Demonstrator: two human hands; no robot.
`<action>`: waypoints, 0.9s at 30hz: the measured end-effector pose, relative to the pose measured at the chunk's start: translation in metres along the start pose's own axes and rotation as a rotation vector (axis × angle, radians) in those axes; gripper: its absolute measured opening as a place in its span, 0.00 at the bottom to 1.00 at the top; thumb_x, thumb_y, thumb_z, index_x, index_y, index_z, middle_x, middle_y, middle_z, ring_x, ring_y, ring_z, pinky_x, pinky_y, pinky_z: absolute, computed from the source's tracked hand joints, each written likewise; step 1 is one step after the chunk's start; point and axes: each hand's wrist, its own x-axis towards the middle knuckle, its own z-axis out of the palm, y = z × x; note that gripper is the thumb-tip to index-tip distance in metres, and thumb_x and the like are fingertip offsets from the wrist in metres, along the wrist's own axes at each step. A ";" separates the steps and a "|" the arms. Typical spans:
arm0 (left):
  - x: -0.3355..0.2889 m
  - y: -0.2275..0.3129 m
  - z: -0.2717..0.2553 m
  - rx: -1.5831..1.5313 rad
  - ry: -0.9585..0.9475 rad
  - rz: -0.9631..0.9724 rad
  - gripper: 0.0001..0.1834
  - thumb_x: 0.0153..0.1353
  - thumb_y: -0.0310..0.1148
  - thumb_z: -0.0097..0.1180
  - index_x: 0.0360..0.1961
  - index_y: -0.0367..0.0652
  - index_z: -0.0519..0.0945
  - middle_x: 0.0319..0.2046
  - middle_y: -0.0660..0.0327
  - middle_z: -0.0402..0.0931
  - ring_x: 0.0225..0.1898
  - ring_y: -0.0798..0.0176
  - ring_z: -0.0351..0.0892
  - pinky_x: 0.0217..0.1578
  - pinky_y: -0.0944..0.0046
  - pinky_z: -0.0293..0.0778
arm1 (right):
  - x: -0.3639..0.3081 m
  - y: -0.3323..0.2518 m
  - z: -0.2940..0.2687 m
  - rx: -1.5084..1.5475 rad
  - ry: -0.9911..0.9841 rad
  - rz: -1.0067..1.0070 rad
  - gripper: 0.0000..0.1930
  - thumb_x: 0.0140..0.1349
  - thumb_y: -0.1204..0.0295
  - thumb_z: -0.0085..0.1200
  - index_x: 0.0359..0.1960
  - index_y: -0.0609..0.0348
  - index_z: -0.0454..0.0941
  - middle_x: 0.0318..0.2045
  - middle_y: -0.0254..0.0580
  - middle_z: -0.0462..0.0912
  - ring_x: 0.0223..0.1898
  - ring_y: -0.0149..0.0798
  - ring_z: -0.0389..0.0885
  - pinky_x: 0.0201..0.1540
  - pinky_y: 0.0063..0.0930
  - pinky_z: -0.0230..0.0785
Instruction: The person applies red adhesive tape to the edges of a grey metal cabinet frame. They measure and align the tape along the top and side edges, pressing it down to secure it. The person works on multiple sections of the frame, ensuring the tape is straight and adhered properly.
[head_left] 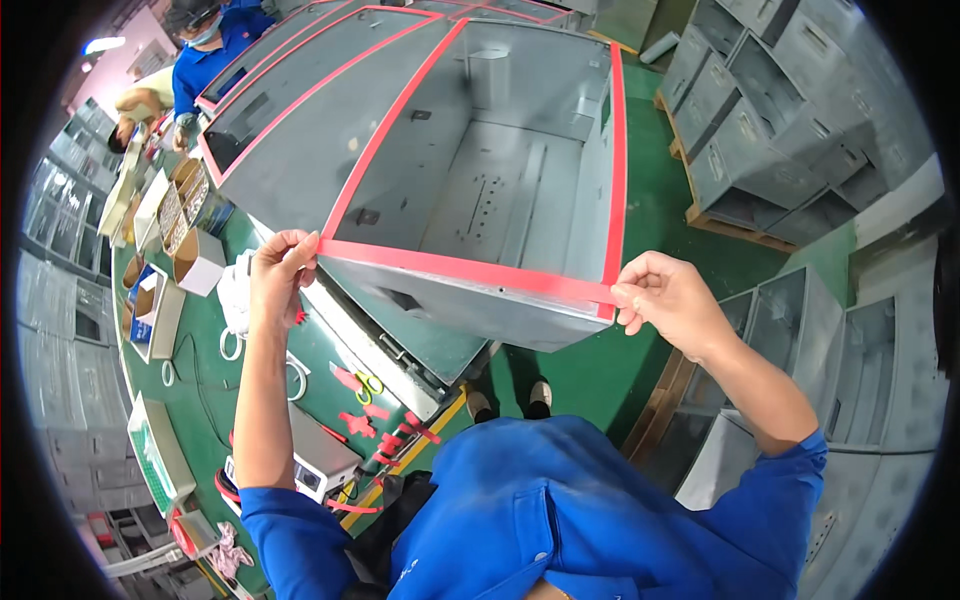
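An open grey metal cabinet (pixel 450 303) lies in front of me, its inside facing up and red tape running along its rim. Across its near edge stretches a strip of red tape (pixel 470 271). My left hand (pixel 278 278) pinches the strip's left end at the near left corner. The right end is between the thumb and fingers of my right hand (pixel 668 300), at the near right corner. Most of the strip appears to lie along the rim; how firmly it sticks I cannot tell.
More red-edged grey cabinets (pixel 300 85) stand beyond, near a co-worker in blue (pixel 225 50). The green table (pixel 215 330) at left bears scissors (pixel 369 384), red tape pieces (pixel 358 424), a white device (pixel 318 462) and parts boxes (pixel 200 262). Grey cabinets (pixel 740 165) are stacked on a pallet (pixel 725 226) at right.
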 end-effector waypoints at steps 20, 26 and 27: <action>0.007 -0.001 0.000 -0.010 -0.022 -0.063 0.05 0.51 0.26 0.58 0.24 0.37 0.74 0.15 0.68 0.67 0.14 0.78 0.60 0.14 0.80 0.54 | 0.007 0.003 -0.009 -0.149 -0.161 0.079 0.07 0.53 0.72 0.55 0.27 0.63 0.72 0.23 0.34 0.75 0.22 0.22 0.69 0.23 0.15 0.63; 0.008 -0.001 -0.001 -0.023 -0.026 -0.068 0.05 0.52 0.26 0.58 0.24 0.37 0.75 0.15 0.68 0.68 0.14 0.79 0.60 0.14 0.80 0.55 | 0.009 0.004 -0.010 -0.160 -0.164 0.086 0.07 0.53 0.72 0.55 0.27 0.63 0.73 0.23 0.34 0.75 0.23 0.23 0.70 0.23 0.16 0.63; 0.008 -0.002 -0.001 -0.029 -0.027 -0.068 0.05 0.52 0.26 0.58 0.24 0.37 0.75 0.15 0.68 0.68 0.14 0.79 0.61 0.14 0.80 0.56 | 0.009 0.004 -0.010 -0.155 -0.166 0.088 0.07 0.53 0.72 0.55 0.27 0.63 0.73 0.23 0.34 0.75 0.23 0.23 0.70 0.23 0.16 0.63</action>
